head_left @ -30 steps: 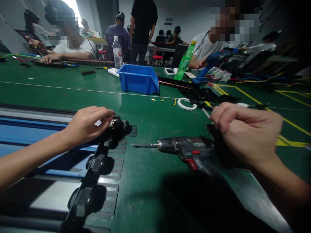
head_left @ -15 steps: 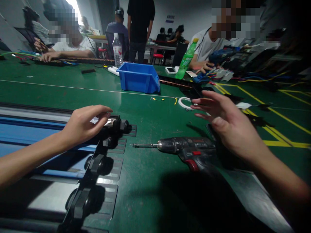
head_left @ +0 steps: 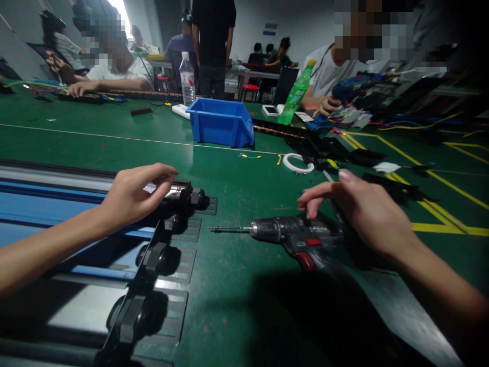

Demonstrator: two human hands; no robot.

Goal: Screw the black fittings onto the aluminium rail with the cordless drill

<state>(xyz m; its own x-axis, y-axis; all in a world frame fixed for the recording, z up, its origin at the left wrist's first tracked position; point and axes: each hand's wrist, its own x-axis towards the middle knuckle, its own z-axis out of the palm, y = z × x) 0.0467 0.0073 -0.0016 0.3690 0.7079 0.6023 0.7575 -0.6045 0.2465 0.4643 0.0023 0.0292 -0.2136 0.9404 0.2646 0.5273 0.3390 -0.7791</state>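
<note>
My left hand (head_left: 138,192) hovers over or rests on the far end of a blue and silver panel assembly (head_left: 53,208); contact is unclear. Its fingers curve loosely with a gap to the thumb, and nothing shows in them. Black hex-nut cable glands (head_left: 157,257) line the assembly's right end, beside slotted flat tabs (head_left: 178,311). To the right, a black and red cordless drill (head_left: 275,229) lies on its side, its long bit pointing left. My right hand (head_left: 372,211) is above the drill's rear end, fingers bent and apart from the thumb, holding nothing.
On the green table (head_left: 229,204) stand a blue bin (head_left: 221,125), a clear bottle (head_left: 187,81) and a green bottle (head_left: 298,94). A white ring (head_left: 298,171) and short yellow-green wires (head_left: 250,156) lie nearer. Co-workers sit across the table, with wiring beside them.
My right hand has turned and dropped toward the drill, its fingers bending downward from a spread pose. My left hand looks nearly the same; the view has shifted slightly.
</note>
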